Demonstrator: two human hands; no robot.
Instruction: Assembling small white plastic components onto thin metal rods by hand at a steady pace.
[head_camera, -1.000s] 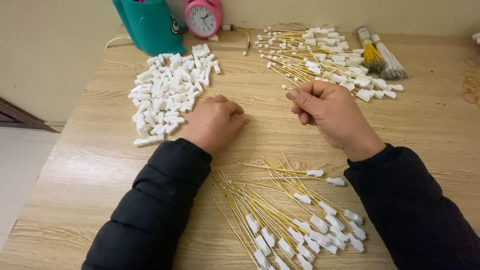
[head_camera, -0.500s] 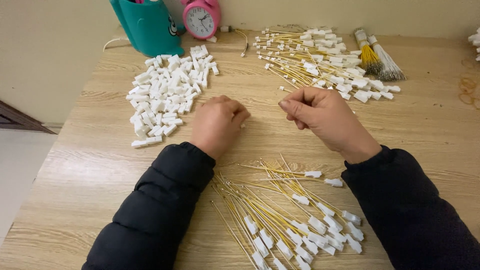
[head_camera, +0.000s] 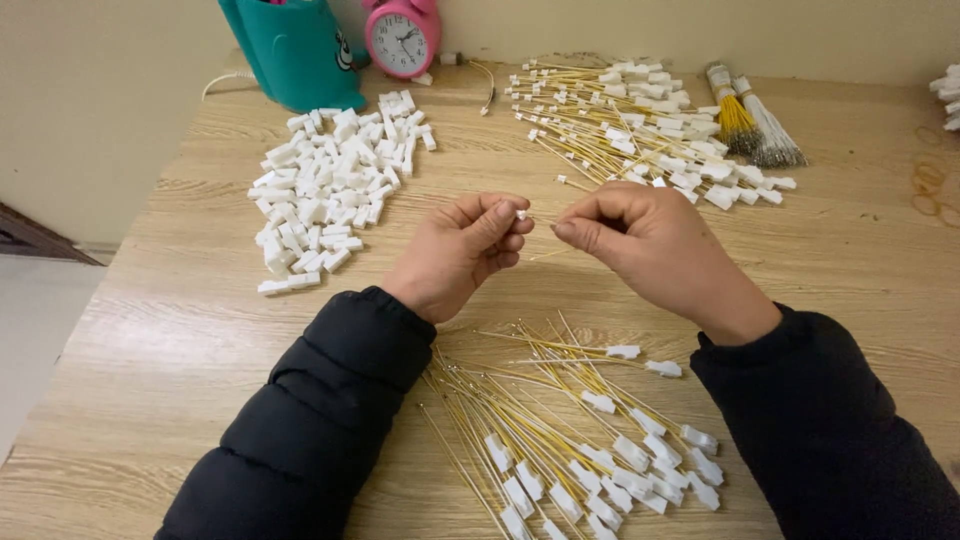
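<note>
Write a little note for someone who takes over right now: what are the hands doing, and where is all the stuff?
Left hand: pinches a small white plastic connector at its fingertips.
Right hand: pinches a thin yellow wire, its end right by that connector.
Loose white connectors: pile on the wooden table, far left.
Yellow wires with connectors fitted: one heap far right, another near the sleeves.
Bundled wires: far right.
Teal container and pink clock: back edge.
Done: two heaps fitted.
Left: many loose connectors.
</note>
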